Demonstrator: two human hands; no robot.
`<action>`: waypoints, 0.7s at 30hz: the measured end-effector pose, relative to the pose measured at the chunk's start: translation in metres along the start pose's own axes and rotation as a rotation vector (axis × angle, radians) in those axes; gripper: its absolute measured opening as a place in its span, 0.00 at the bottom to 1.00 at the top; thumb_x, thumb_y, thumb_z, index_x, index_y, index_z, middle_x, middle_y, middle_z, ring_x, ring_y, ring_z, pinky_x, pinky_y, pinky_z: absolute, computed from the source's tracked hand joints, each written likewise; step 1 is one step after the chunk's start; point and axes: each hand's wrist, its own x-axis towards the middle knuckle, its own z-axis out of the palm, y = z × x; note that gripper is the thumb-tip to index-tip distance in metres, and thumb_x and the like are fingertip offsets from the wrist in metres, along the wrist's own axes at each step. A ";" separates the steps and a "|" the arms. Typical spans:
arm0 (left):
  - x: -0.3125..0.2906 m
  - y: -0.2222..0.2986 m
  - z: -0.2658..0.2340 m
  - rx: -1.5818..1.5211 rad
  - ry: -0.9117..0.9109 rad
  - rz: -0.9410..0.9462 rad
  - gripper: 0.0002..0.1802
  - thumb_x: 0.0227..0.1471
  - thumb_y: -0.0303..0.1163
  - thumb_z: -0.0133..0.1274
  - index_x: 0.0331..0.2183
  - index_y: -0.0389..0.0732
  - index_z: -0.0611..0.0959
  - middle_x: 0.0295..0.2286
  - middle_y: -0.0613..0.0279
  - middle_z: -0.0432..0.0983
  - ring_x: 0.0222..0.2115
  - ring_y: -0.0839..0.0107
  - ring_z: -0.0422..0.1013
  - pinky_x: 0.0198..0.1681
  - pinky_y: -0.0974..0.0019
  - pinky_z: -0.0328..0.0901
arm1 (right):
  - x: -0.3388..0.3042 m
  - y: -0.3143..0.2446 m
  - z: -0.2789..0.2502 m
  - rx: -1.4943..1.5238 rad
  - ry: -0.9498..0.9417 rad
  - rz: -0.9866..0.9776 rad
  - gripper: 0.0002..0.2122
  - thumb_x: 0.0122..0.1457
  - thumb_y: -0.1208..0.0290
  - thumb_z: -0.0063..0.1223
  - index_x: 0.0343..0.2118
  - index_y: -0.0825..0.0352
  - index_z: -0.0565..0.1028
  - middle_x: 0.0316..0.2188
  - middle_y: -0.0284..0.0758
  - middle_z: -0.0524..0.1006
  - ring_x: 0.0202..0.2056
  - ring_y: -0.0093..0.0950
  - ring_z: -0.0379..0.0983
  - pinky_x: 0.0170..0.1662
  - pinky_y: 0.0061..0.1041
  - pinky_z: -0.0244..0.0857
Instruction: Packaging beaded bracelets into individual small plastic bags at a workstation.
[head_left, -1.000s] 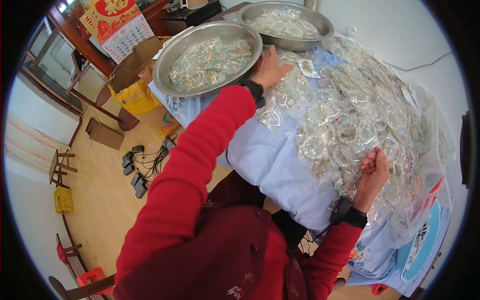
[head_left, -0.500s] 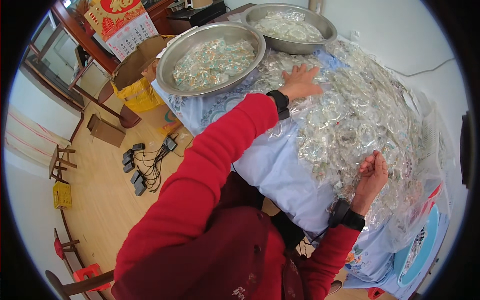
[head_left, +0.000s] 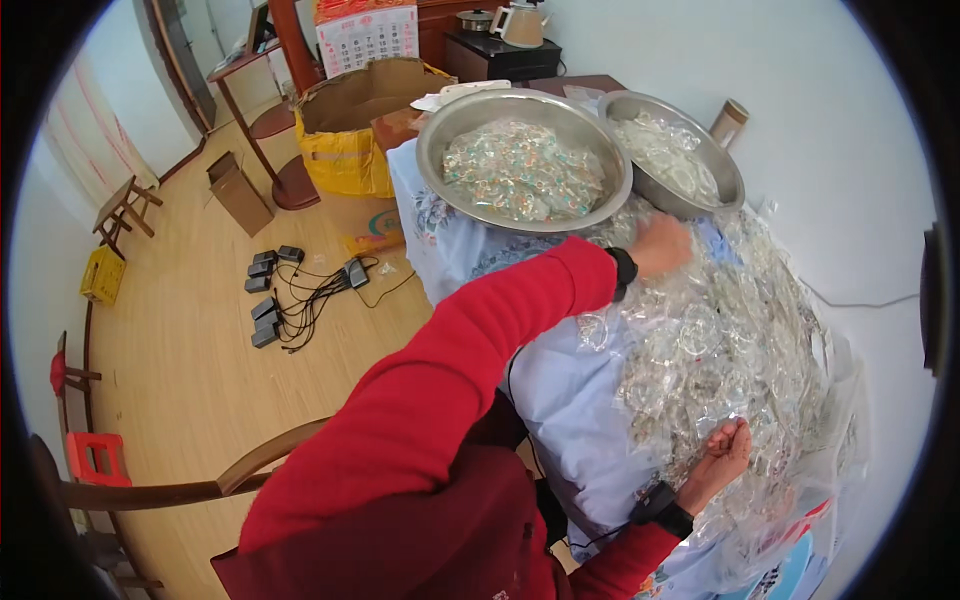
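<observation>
A broad heap of small clear plastic packets (head_left: 690, 335) with jewellery-like pieces inside covers the blue cloth (head_left: 565, 390). At the heap's far left, beside the steel basins, my left hand (head_left: 662, 246) is on or just over the packets; motion smears its fingers. My right hand (head_left: 722, 455) rests over the near part of the heap, palm turned up and fingers curled together. Whatever it may hold is too small to make out. One steel basin (head_left: 425, 165) contains packets with turquoise and gold pieces. A second steel basin (head_left: 735, 190) holds paler packets.
Beyond the basins stand a kettle (head_left: 520, 25) and a pot (head_left: 474, 20) on a black cabinet. A cardboard box (head_left: 345, 105) with yellow wrapping is left of the table. Black adapters with cables (head_left: 320, 300) lie on the floor. A light-blue tub (head_left: 790, 570) sits near right.
The view has swung, shifting the scene. My left hand's spread fingers have drawn in and blurred at the far side of the heap. My right hand remains curled over the near packets.
</observation>
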 end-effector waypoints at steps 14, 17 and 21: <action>0.042 -0.080 -0.007 0.416 -0.013 -0.114 0.32 0.40 0.51 0.46 0.45 0.40 0.73 0.44 0.40 0.66 0.44 0.43 0.64 0.47 0.49 0.59 | 0.005 -0.001 0.013 -0.026 0.088 0.056 0.10 0.60 0.66 0.44 0.34 0.70 0.72 0.19 0.30 0.72 0.17 0.18 0.65 0.19 0.15 0.58; 0.039 -0.086 -0.025 0.322 -0.025 0.131 0.25 0.42 0.44 0.48 0.39 0.38 0.77 0.36 0.45 0.74 0.40 0.50 0.69 0.44 0.58 0.63 | 0.001 0.000 0.014 -0.009 0.059 0.090 0.10 0.60 0.67 0.44 0.35 0.70 0.72 0.20 0.31 0.72 0.17 0.18 0.66 0.19 0.15 0.59; 0.020 -0.059 -0.026 0.108 -0.054 0.076 0.24 0.42 0.39 0.52 0.43 0.40 0.76 0.37 0.53 0.75 0.37 0.58 0.71 0.41 0.63 0.64 | 0.008 0.001 0.006 0.022 0.021 0.060 0.10 0.60 0.67 0.44 0.35 0.70 0.72 0.21 0.31 0.73 0.18 0.18 0.68 0.19 0.15 0.60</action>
